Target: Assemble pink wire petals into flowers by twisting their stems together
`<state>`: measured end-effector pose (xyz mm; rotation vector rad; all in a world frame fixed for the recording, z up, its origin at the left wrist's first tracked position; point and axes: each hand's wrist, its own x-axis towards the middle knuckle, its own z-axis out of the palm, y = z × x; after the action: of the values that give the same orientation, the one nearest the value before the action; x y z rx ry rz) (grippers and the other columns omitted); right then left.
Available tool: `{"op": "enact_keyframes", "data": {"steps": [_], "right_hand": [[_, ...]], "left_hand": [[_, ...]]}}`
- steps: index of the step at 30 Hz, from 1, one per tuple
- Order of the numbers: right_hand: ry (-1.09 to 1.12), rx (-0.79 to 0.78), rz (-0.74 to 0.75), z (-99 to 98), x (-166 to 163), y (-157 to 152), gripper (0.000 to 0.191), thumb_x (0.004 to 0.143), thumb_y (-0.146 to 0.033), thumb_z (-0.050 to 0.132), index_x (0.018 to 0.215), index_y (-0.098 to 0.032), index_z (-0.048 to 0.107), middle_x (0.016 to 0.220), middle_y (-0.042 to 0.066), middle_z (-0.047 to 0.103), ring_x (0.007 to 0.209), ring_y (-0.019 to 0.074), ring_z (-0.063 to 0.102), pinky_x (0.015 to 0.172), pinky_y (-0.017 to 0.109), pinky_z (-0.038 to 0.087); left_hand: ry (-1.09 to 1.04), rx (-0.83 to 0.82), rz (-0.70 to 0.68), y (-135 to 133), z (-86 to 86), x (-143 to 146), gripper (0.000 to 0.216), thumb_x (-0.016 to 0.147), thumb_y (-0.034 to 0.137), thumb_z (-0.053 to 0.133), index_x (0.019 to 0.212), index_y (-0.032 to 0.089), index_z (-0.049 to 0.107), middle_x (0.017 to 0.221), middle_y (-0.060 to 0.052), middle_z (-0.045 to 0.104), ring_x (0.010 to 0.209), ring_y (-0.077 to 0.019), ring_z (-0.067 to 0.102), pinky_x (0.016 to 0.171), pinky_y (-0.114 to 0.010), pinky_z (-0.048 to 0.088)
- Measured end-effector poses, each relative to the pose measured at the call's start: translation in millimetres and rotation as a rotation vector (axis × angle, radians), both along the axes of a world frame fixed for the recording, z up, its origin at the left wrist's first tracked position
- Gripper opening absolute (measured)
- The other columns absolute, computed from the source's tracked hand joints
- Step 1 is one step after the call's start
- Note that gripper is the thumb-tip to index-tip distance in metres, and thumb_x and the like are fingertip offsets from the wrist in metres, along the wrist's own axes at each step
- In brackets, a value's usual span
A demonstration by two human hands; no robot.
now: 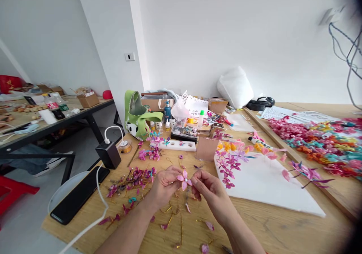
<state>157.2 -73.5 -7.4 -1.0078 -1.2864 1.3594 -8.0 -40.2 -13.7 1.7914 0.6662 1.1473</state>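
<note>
Between my two hands, above the wooden table, is a pink artificial flower (184,180) with four petals and a pearl-like centre. My left hand (166,182) pinches it from the left side. On the other side, the fingers of my right hand (207,188) are closed at the right petal. Loose petals on gold wire lie on the table below, among them a pale pink petal (209,225). To the left of my hands rests a pile of magenta wired flowers (130,180). A white foam board (271,182) with magenta blossoms (230,167) along its left side lies to the right.
A black power adapter (108,155) with a white cable and a black phone (80,195) are at the left edge. A green panda bag (135,114), small bottles and a white holed strip (174,145) stand behind. Colourful petals (316,141) are heaped at right.
</note>
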Motion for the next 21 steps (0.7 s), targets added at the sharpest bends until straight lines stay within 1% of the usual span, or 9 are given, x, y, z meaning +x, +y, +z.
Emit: {"op": "enact_keyframes", "data": {"steps": [5,8,9,10,11,13,15,17,21], "right_hand": [[-0.005,-0.010,-0.014,1.8,-1.9,-0.5,0.041,0.075,-0.057,0.062,0.069,-0.017,0.050,0.055,-0.003,0.051,0.049,0.0094,0.042,0.048,0.022,0.033],[-0.033,0.015,-0.012,2.8,1.4,-0.4,0.041,0.077,-0.056,0.060,0.069,-0.016,0.054,0.056,-0.002,0.052,0.050,0.0100,0.044,0.047,0.022,0.034],[-0.043,0.041,-0.063,3.4,4.5,-0.3,0.040,0.078,-0.055,0.059,0.071,-0.016,0.056,0.056,-0.001,0.053,0.050,0.0103,0.045,0.047,0.022,0.034],[-0.041,0.076,-0.161,4.4,8.7,-0.3,0.039,0.080,-0.054,0.058,0.073,-0.016,0.058,0.057,-0.001,0.054,0.051,0.0106,0.045,0.047,0.022,0.034],[-0.020,0.118,-0.305,5.8,13.8,-0.3,0.038,0.081,-0.053,0.057,0.076,-0.016,0.059,0.058,-0.001,0.054,0.051,0.0106,0.045,0.046,0.022,0.034],[0.084,0.218,-0.657,9.9,25.0,-0.5,0.033,0.084,-0.049,0.055,0.078,-0.017,0.060,0.056,-0.002,0.051,0.049,0.0097,0.043,0.044,0.022,0.031],[0.210,0.302,-0.912,15.0,34.2,-0.9,0.031,0.085,-0.046,0.054,0.075,-0.018,0.059,0.052,-0.004,0.045,0.045,0.0087,0.039,0.042,0.021,0.028],[0.276,0.346,-1.010,19.1,38.3,-1.4,0.029,0.086,-0.044,0.053,0.073,-0.018,0.057,0.050,-0.005,0.042,0.043,0.0086,0.037,0.041,0.021,0.026],[0.229,0.348,-0.987,19.7,33.4,-2.6,0.030,0.088,-0.045,0.049,0.073,-0.020,0.054,0.051,-0.006,0.041,0.044,0.0095,0.037,0.042,0.021,0.028]], "left_hand": [[-0.026,-0.035,-0.013,-1.0,0.9,-0.4,0.024,0.081,0.033,0.060,0.066,0.022,0.074,0.071,-0.009,0.069,0.084,-0.0229,0.059,0.082,-0.034,0.043],[-0.036,-0.054,-0.022,-0.9,0.0,-1.1,0.025,0.081,0.033,0.061,0.064,0.020,0.074,0.067,-0.009,0.066,0.083,-0.0225,0.059,0.082,-0.035,0.044],[-0.056,-0.073,-0.022,-0.7,-0.6,-1.5,0.024,0.080,0.032,0.062,0.063,0.020,0.073,0.067,-0.008,0.065,0.081,-0.0219,0.059,0.080,-0.034,0.044],[-0.092,-0.107,-0.022,-0.4,-1.3,-2.1,0.022,0.079,0.031,0.064,0.062,0.019,0.073,0.068,-0.008,0.064,0.080,-0.0210,0.059,0.078,-0.034,0.046],[-0.142,-0.153,-0.023,0.0,-2.0,-2.7,0.019,0.077,0.030,0.067,0.062,0.019,0.072,0.070,-0.007,0.063,0.077,-0.0196,0.059,0.075,-0.033,0.047],[-0.261,-0.254,-0.024,0.7,-3.1,-4.0,0.012,0.073,0.027,0.071,0.064,0.019,0.071,0.074,-0.004,0.062,0.071,-0.0166,0.059,0.070,-0.031,0.048],[-0.328,-0.319,-0.006,1.1,-3.6,-5.1,0.009,0.069,0.025,0.074,0.064,0.018,0.071,0.075,-0.003,0.061,0.068,-0.0147,0.059,0.068,-0.029,0.049],[-0.310,-0.343,0.022,1.2,-3.6,-5.8,0.008,0.069,0.024,0.074,0.065,0.017,0.071,0.075,-0.003,0.061,0.066,-0.0140,0.058,0.065,-0.028,0.049],[-0.273,-0.321,0.059,1.1,-5.4,-5.6,0.007,0.071,0.022,0.072,0.067,0.017,0.072,0.076,-0.003,0.063,0.068,-0.0145,0.059,0.066,-0.027,0.048]]}}
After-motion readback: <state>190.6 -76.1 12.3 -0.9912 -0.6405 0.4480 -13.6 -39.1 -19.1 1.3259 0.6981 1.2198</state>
